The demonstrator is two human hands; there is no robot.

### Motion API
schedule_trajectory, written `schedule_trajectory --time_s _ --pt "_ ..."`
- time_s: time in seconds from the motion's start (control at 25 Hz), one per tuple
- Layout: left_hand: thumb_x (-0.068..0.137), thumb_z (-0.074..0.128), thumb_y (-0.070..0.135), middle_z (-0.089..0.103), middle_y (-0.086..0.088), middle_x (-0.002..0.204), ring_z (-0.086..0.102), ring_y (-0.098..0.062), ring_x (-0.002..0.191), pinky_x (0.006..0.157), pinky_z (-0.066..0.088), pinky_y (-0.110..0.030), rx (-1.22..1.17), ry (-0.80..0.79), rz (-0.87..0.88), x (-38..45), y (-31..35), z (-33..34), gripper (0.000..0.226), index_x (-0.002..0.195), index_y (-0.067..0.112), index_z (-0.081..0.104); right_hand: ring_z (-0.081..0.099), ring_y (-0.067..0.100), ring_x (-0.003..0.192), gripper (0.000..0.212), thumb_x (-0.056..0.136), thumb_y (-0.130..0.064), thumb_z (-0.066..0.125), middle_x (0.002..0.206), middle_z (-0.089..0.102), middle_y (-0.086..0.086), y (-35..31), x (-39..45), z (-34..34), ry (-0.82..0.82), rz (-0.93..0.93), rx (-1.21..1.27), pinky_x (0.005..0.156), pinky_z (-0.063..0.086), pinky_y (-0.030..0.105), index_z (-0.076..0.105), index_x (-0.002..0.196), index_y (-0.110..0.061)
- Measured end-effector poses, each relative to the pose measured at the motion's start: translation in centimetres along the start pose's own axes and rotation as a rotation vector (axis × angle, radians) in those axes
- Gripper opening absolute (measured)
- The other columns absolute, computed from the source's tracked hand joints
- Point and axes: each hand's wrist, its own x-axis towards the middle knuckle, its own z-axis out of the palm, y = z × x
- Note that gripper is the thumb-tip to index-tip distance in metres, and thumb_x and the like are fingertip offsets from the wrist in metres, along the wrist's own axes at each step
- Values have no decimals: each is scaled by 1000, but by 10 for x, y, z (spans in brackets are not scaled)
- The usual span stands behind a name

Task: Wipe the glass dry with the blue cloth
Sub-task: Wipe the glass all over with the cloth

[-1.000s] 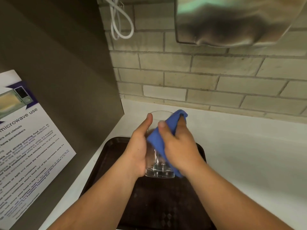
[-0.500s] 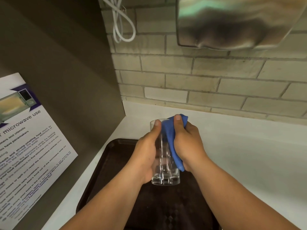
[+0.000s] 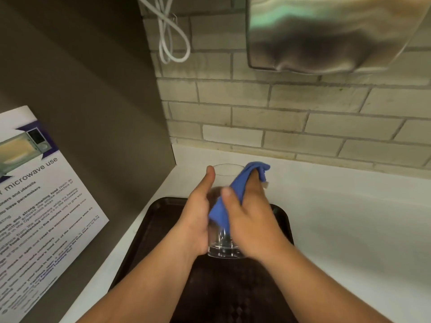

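Observation:
A clear drinking glass [image 3: 222, 249] is held upright above a dark brown tray [image 3: 161, 220]. My left hand [image 3: 198, 215] grips the glass from its left side, thumb near the rim. My right hand [image 3: 249, 220] presses the blue cloth [image 3: 235, 190] against the glass's front and right side, thumb across the cloth. The cloth's top end sticks up past the rim at the right. Most of the glass wall is hidden by the hands and cloth; the thick base and part of the rim show.
A white counter [image 3: 349, 229] runs to the right of the tray. A brick wall [image 3: 279, 117] is behind, with a steel dispenser [image 3: 326, 33] above and a white cable [image 3: 172, 33] hanging. A grey panel with a microwave-use poster [image 3: 39, 206] stands at the left.
My right hand has swung round to the front of the glass with the cloth, thumb now across it. My left hand still holds the glass.

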Motion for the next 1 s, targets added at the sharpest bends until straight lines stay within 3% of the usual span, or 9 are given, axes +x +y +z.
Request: schedule_trajectory --time_s 0.08,0.16,0.28,0.44,0.6,0.72,0.84,0.92,1.0 --pt "77 61 79 77 -24 119 76 -39 105 88 61 -49 -41 -111 31 -3 3 -1 90 128 5 73 69 6 84 31 103 -46 41 99 70 3 -9 18 -10 58 94 212 70 49 14 58 113 -23" --pt "77 57 79 78 -24 116 77 -39 100 83 62 -49 22 -84 64 -1 8 0 88 124 7 75 70 0 83 24 104 -47 39 96 73 -3 -6 23 -13 50 137 247 71 48 15 58 98 -34" --pt "87 53 73 83 -20 102 81 -33 91 71 64 -41 158 79 136 2 10 3 74 115 9 76 68 -5 79 23 105 -45 39 90 71 0 1 21 -6 100 86 215 62 48 6 55 96 -31" --pt "84 56 70 82 -17 110 79 -30 101 82 63 -43 103 49 166 -5 7 7 71 121 13 76 67 11 79 33 104 -44 41 88 71 8 0 26 -5 130 -6 177 63 51 13 59 99 -17" --pt "79 63 71 79 -25 114 77 -42 102 84 63 -51 25 8 112 -9 7 6 78 119 6 77 70 11 79 39 103 -53 35 83 73 0 -4 33 -11 115 223 248 71 51 28 62 86 -31" --pt "85 61 72 79 -27 109 78 -44 95 77 65 -53 -102 86 56 -2 11 3 82 122 0 70 75 18 86 38 100 -55 44 89 78 4 3 12 -15 -66 322 286 87 58 40 68 102 -26" --pt "86 61 74 80 -15 71 78 -30 62 51 62 -37 -57 185 89 6 14 -5 76 111 3 72 70 8 101 47 92 -57 51 114 70 -3 10 -22 1 -228 82 25 93 58 34 52 127 -26" --pt "83 62 75 83 -18 86 80 -32 76 62 63 -39 -3 140 113 5 10 -8 82 117 2 73 69 8 96 40 94 -54 52 111 65 -1 2 -17 5 -129 -22 -33 85 60 26 47 123 -28" --pt "79 65 75 80 -23 110 78 -37 98 78 63 -43 -15 -14 115 -1 9 -7 87 126 3 72 71 11 83 31 97 -54 49 98 69 2 -13 8 -1 11 20 35 73 58 20 52 111 -27"
